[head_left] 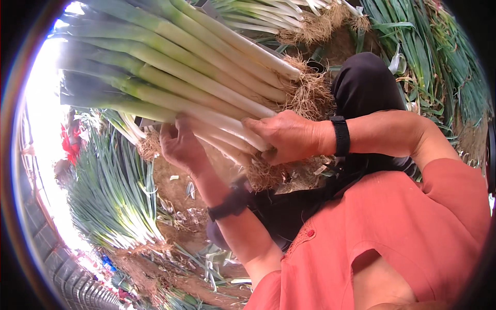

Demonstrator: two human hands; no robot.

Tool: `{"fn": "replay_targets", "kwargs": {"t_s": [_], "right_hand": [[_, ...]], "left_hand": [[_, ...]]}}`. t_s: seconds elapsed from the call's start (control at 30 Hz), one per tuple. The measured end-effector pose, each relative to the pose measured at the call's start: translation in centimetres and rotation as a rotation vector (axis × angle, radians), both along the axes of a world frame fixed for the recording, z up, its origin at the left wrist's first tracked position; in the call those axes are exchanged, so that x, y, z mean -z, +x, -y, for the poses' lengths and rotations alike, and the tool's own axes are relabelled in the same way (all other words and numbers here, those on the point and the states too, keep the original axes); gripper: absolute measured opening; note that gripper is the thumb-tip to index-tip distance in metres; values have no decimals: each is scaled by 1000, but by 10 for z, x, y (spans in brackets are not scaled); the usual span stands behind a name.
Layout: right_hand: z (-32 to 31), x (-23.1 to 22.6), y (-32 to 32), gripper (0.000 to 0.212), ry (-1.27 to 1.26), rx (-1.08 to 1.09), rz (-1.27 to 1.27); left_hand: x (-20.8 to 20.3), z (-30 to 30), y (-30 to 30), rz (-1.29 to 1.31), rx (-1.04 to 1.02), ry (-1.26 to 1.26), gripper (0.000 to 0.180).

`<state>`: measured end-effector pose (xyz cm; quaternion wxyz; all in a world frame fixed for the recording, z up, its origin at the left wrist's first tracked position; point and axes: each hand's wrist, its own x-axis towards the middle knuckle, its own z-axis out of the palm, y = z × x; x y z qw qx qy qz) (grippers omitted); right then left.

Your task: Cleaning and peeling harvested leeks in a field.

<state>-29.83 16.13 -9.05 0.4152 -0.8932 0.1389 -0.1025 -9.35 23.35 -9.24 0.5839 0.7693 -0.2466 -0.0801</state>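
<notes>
A thick bundle of leeks [201, 72] lies slanted in front of me, with white stalks and brown roots [311, 93] to the right and green tops to the upper left. My right hand [292, 135] closes around the lower stalks near their root ends, thumb on top. Farther along the same near stalks, my left hand [182, 146] grips the edge of the bundle with bent fingers. Some of its fingertips are hidden against the leeks. Roots of the nearest stalks hang below my right hand.
More leeks [121, 191] lie in a pile at left, others [268, 15] at the far side with roots facing right. Green leaves [413, 46] heap at upper right. My dark-trousered knee [364, 80] rises beside the roots. Leaf scraps [217, 261] litter the brown soil [173, 178].
</notes>
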Motion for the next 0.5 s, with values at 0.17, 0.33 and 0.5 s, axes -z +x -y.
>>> {"fn": "replay_targets", "kwargs": {"t_s": [0.17,0.33,0.5], "right_hand": [[4,-4,5,68,68,-24,-86],[-10,1,16,65,179,-91,-205],[-16,1,13,66,45,5,-120]], "left_hand": [[-9,-1,8,152,3,155,22],[-16,4,8,354,-92,390,25],[4,-1,8,264,-37,159,44]]}}
